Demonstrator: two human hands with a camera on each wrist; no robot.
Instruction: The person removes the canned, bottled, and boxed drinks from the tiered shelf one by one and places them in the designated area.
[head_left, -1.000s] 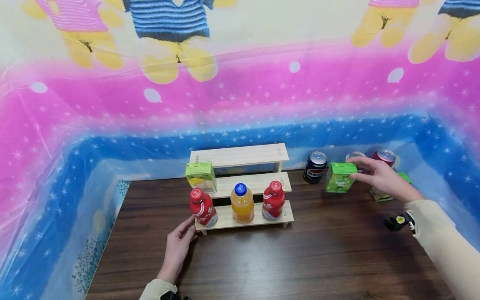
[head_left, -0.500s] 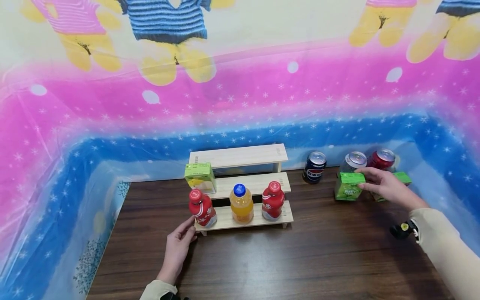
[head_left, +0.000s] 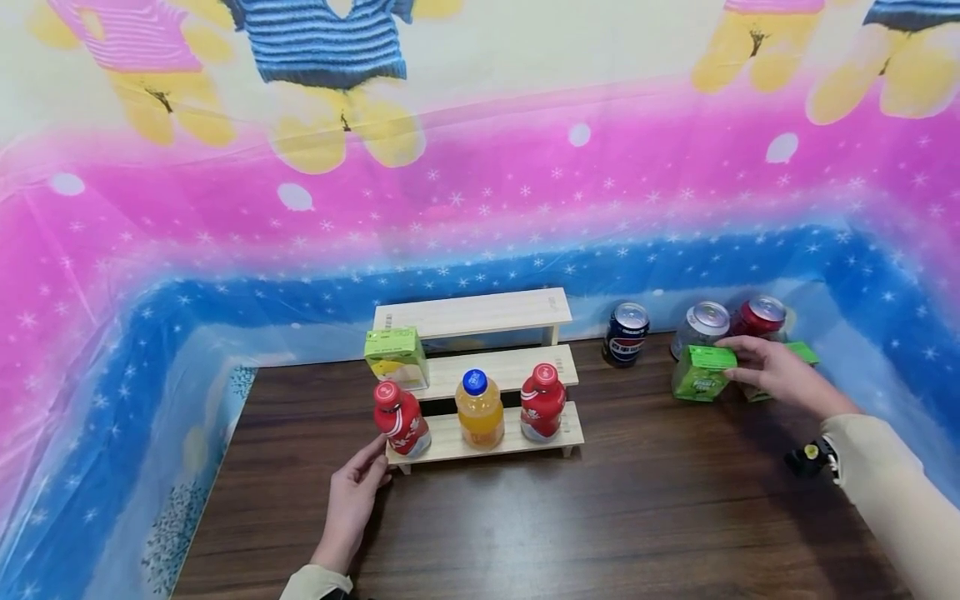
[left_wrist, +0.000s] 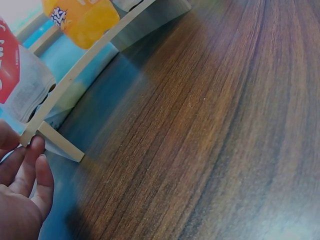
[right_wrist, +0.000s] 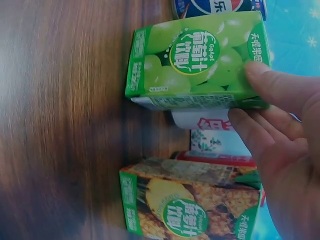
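In the head view my left hand pinches the left end of the lowest tier of a stepped wooden shelf. In the left wrist view the thumb is above the board and the fingers under it, by a leg. My right hand has thumb and fingers at the top right edge of a green grape juice box, which stands upright on the table. The right wrist view shows the thumb over its front and a finger along its side. A pineapple juice box stands beside it, partly behind the hand in the head view.
Two red-capped bottles and an orange drink bottle stand on the lowest tier. A green and yellow carton is on the middle tier. Dark blue, silver-topped and red cans line the back right.
My right hand has moved the grape juice box right and toward me, to in front of the silver-topped can; it has turned slightly since. My left hand keeps its hold on the shelf.
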